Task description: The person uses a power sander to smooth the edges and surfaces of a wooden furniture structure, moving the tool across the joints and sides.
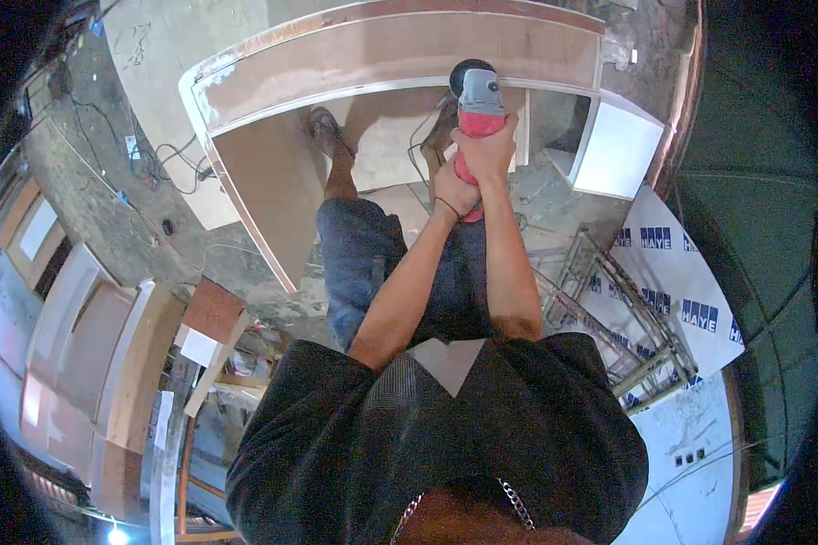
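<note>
Grinder with red body, grey head and black disc, held in front of the person at the near edge of a curved wooden panel. Whether the disc touches the panel or stands above it cannot be told from this view. The right hand wraps the body just behind the head; the left hand wraps it farther back, nearer the person. The fingers of both hands are clamped on the casing.

Handling (judged): the tool is probably fairly heavy for its bulk, weighted toward the head, stiff throughout and not readily broken. Its casing may turn slippery under dusty or damp palms. The best hold is two-handed, one hand behind the head and one on the rear body, with fingers clear of the disc. The panel edge is probably the more easily chipped of the two.

Counts: one grinder, one disc, two hands, one dark wristband on the left wrist, two feet, one curved panel, one white panel at its right end, and one metal frame at the person's right. Cables on the left are too tangled to count.
</note>
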Motion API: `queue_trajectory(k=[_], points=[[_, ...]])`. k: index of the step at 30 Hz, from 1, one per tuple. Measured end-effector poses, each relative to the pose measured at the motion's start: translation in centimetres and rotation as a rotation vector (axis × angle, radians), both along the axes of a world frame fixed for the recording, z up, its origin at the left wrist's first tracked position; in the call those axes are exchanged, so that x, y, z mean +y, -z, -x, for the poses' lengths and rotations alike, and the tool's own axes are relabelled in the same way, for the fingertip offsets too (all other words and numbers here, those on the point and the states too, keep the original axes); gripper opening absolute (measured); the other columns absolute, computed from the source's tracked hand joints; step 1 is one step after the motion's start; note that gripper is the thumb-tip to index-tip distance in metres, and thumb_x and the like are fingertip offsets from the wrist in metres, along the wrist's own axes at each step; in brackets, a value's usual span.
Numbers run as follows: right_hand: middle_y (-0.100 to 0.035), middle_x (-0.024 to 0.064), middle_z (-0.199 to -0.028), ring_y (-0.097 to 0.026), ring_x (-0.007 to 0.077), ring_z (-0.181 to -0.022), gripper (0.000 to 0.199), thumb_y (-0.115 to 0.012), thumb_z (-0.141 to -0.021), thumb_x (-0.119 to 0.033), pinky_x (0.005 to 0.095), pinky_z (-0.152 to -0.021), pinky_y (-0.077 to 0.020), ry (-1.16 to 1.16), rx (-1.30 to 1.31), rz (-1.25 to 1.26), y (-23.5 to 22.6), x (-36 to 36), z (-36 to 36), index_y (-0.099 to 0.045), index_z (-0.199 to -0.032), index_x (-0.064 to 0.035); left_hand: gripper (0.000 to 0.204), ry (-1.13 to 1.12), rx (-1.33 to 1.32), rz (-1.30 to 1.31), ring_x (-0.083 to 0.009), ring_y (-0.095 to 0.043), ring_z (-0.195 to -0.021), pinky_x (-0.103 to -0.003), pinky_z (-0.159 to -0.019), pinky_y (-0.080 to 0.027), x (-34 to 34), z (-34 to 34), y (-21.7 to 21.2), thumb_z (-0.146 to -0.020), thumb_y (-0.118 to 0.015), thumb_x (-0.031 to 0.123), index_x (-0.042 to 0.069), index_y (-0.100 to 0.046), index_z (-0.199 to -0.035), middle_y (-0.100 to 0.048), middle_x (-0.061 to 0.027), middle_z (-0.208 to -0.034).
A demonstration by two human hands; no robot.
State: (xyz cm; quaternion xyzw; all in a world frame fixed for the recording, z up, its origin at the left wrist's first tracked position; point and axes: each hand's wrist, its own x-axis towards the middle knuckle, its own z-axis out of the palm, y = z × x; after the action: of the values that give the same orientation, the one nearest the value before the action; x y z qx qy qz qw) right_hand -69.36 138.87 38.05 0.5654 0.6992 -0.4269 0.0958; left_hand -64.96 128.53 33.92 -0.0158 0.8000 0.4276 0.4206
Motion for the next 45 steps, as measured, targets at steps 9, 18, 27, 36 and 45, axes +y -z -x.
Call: queue_trajectory(k=[9,18,27,36,45], points=[[-0.062,0.0246,-0.101,-0.064,0.039,-0.094,0.079,-0.085,-0.055,-0.025,0.0443,-0.084,-0.0501,0.014,0.035,-0.045,0.9,2.2,-1.8,-0.041,-0.114,0.0013,0.064,-0.192,-0.059,-0.304,-0.0305,-0.065,-0.099,-0.037,-0.086,-0.048,2.7,-1.4,0.0,-0.061,-0.079,0.039,0.006,-0.058,-0.112,-0.068,-0.0161,-0.102],[-0.059,0.024,-0.103,-0.061,0.0367,-0.093,0.083,-0.084,-0.052,-0.023,0.0438,-0.085,-0.0487,0.054,0.077,-0.063,0.8,4.9,-3.7,-0.039,-0.116,0.0058,0.064,-0.095,-0.145,-0.154,-0.0316,-0.064,-0.1,-0.037,-0.087,-0.048,5.3,-2.7,-0.2,-0.061,-0.079,0.039,0.006,-0.057,-0.111,-0.067,-0.0165,-0.103],[-0.058,0.0238,-0.104,-0.061,0.0385,-0.095,0.087,-0.084,-0.051,-0.025,0.0443,-0.086,-0.0484,0.059,0.051,-0.076,0.5,5.7,-3.5,-0.038,-0.118,0.0055,0.061,-0.018,-0.125,-0.075,-0.032,-0.064,-0.1,-0.037,-0.088,-0.047,6.0,-2.8,0.0,-0.064,-0.076,0.039,0.006,-0.057,-0.111,-0.067,-0.0164,-0.103],[-0.059,0.0229,-0.103,-0.061,0.0371,-0.094,0.077,-0.084,-0.051,-0.025,0.0437,-0.085,-0.049,0.097,0.074,-0.079,0.7,6.6,-4.1,-0.044,-0.11,0.0041,0.059,-0.102,-0.123,-0.213,-0.03,-0.065,-0.098,-0.037,-0.087,-0.048,6.9,-3.4,0.0,-0.065,-0.077,0.036,0.006,-0.058,-0.111,-0.068,-0.0148,-0.101],[-0.062,0.0212,-0.097,-0.063,0.0365,-0.093,0.075,-0.084,-0.052,-0.023,0.0432,-0.083,-0.0496,0.092,0.084,-0.163,1.9,7.5,-5.6,-0.045,-0.11,0.0026,0.056,-0.004,-0.118,-0.054,-0.0353,-0.064,-0.097,-0.04,-0.084,-0.049,8.2,-3.5,-0.5,-0.063,-0.079,0.038,0.008,-0.059,-0.106,-0.068,-0.018,-0.1]])
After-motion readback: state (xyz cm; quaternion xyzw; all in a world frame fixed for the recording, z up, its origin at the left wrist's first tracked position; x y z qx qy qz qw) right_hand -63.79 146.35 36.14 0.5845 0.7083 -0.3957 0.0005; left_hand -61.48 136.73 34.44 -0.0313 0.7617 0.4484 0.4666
